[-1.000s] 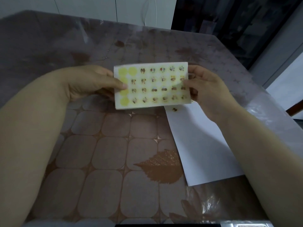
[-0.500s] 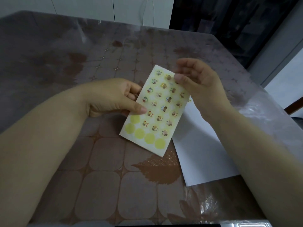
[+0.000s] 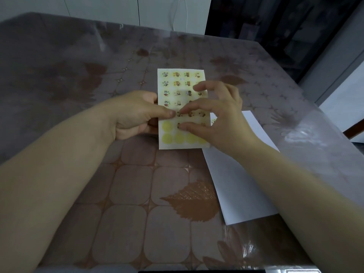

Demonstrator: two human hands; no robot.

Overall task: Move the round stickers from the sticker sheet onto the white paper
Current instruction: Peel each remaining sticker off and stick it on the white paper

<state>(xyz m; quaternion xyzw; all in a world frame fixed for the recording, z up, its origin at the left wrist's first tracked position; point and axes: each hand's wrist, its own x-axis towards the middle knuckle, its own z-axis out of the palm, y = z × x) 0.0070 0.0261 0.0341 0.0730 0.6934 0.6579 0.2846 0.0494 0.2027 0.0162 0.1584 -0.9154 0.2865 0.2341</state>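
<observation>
A pale yellow sticker sheet point(image 3: 182, 89) with rows of small round picture stickers stands upright in portrait position above the table centre. Several bare yellow circles point(image 3: 167, 138) show in its bottom rows. My left hand point(image 3: 136, 115) grips the sheet's left edge, thumb on the front. My right hand point(image 3: 214, 113) lies over the sheet's lower right, its thumb and forefinger tips pressed on a sticker point(image 3: 179, 125) in the second row from the bottom. The white paper point(image 3: 240, 186) lies flat to the right, with one sticker point(image 3: 213, 121) near its top edge.
The table point(image 3: 128, 194) carries a brown tile-and-leaf patterned cloth under clear plastic. Its right edge runs close by the paper. White cabinets point(image 3: 98, 8) and a dark opening point(image 3: 275, 26) stand behind the table.
The sheet turned from tilted to upright portrait. My right hand came down from the sheet's top onto its lower rows, with thumb and forefinger now on a sticker.
</observation>
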